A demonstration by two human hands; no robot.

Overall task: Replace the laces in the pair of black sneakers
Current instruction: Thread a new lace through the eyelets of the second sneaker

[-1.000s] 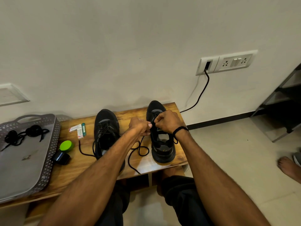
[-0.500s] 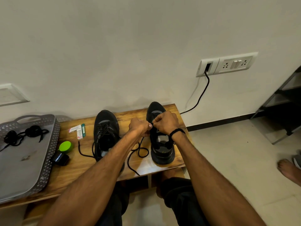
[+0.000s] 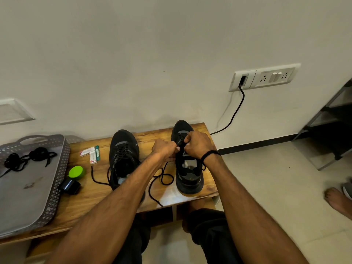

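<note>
Two black sneakers stand on a low wooden bench [image 3: 99, 197], toes toward the wall. The left sneaker [image 3: 123, 155] is laced, and its loose lace ends trail to its left. Over the right sneaker [image 3: 188, 176], my left hand [image 3: 164, 149] and my right hand [image 3: 198, 144] both pinch a black lace [image 3: 163, 178] at the eyelets. The lace's free length loops down over the bench between the shoes. A bundle of black laces [image 3: 26, 159] lies in a grey tray [image 3: 28, 202] at the left.
Small boxes [image 3: 90, 153], a green-capped object [image 3: 76, 171] and a black item [image 3: 69, 186] lie between tray and left sneaker. A black cable [image 3: 236, 109] runs from a wall socket [image 3: 243, 80] behind the bench. Another person's bare foot [image 3: 337, 201] is on the floor at right.
Both hands stay at the right sneaker's eyelets, working slightly toward the toe. The camera has tipped a little; nothing else on the bench has moved.
</note>
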